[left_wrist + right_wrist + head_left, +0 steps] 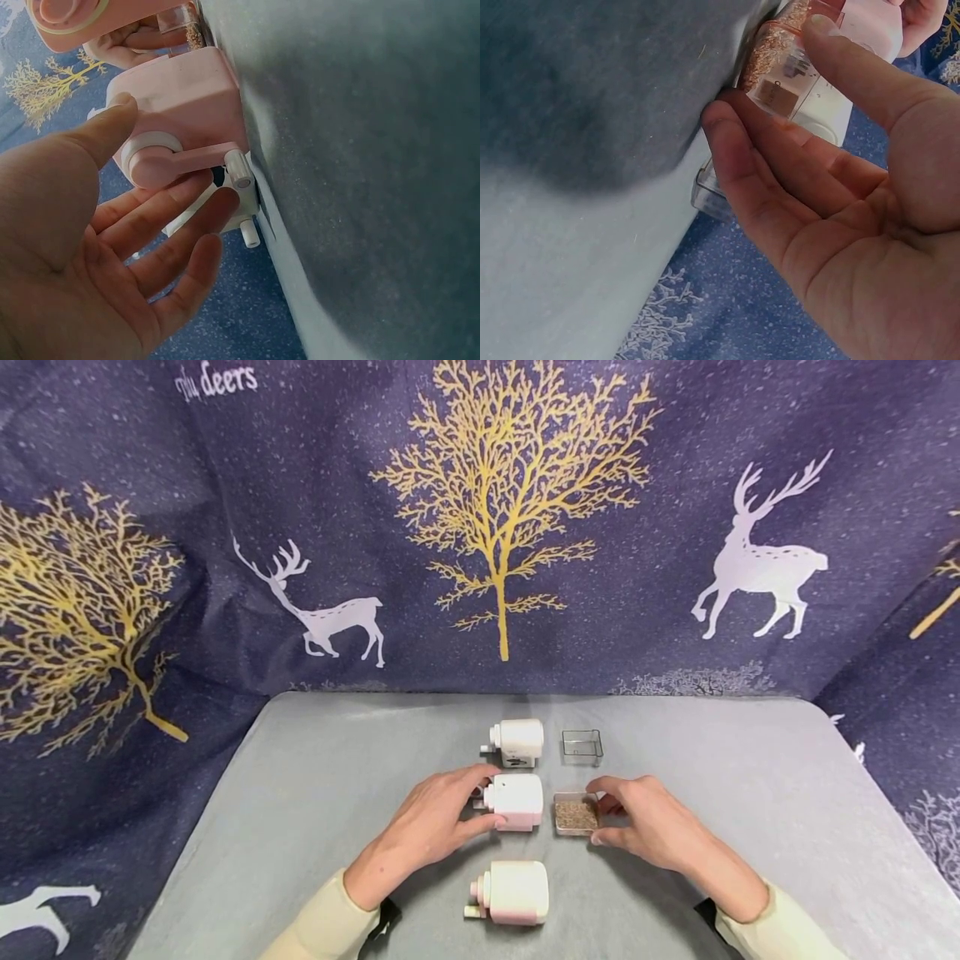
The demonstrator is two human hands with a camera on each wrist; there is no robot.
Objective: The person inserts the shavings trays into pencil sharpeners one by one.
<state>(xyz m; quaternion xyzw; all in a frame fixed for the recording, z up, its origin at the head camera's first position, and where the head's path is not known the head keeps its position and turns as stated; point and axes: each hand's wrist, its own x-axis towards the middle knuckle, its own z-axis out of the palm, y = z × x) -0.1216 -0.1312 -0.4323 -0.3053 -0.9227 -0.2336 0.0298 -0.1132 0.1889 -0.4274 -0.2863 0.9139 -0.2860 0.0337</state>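
Observation:
Three hand-crank pencil sharpeners stand in a column on the grey table. My left hand (pixel 431 818) grips the middle, pink pencil sharpener (pixel 519 800), with the thumb on the near side and fingers around the far side by the crank. In the left wrist view, its crank handle (pixel 238 169) points toward the tabletop. Just right of that sharpener sits a clear shavings drawer (pixel 576 816) filled with brown shavings. My right hand (pixel 648 822) pinches its right end between thumb and fingers. The right wrist view shows the shavings (pixel 769 56) through the drawer's clear wall.
A white pencil sharpener (pixel 521 737) stands behind, with a clear drawer (pixel 582 747) holding no visible shavings to its right. Nearer me is a pale pink sharpener (pixel 519 892). The grey table (pixel 322 760) ends at a dark blue cloth (pixel 600 652) with deer and trees.

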